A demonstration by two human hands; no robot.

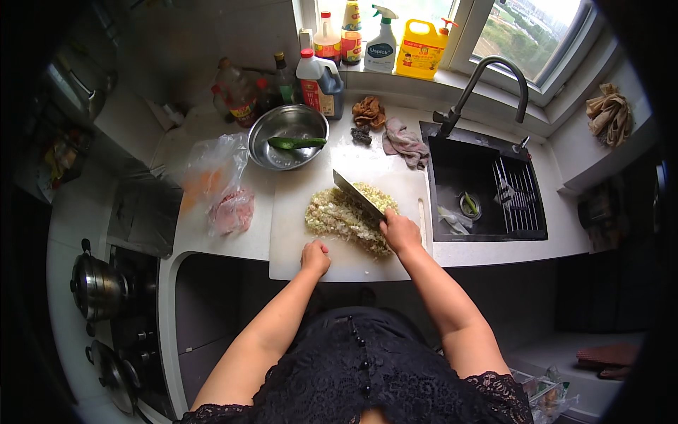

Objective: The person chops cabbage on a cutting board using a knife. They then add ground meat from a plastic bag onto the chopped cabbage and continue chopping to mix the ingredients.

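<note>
Evidently the right hand (401, 232) is wrapped round the handle of a knife (359, 198), its blade over the chopped vegetables (328, 215) on the white board (288, 205). The left hand (316, 259) is curled in a fist near the board's front edge, nothing showing in it. The knife looks stiff and blade-heavy, safest by its handle; the soft, damp bits would need scooping. Beyond, a cucumber (296, 143) lies in a metal bowl (260, 150)

White counter (353, 157) — cutting board (291, 215), steel bowl (282, 122).
</note>
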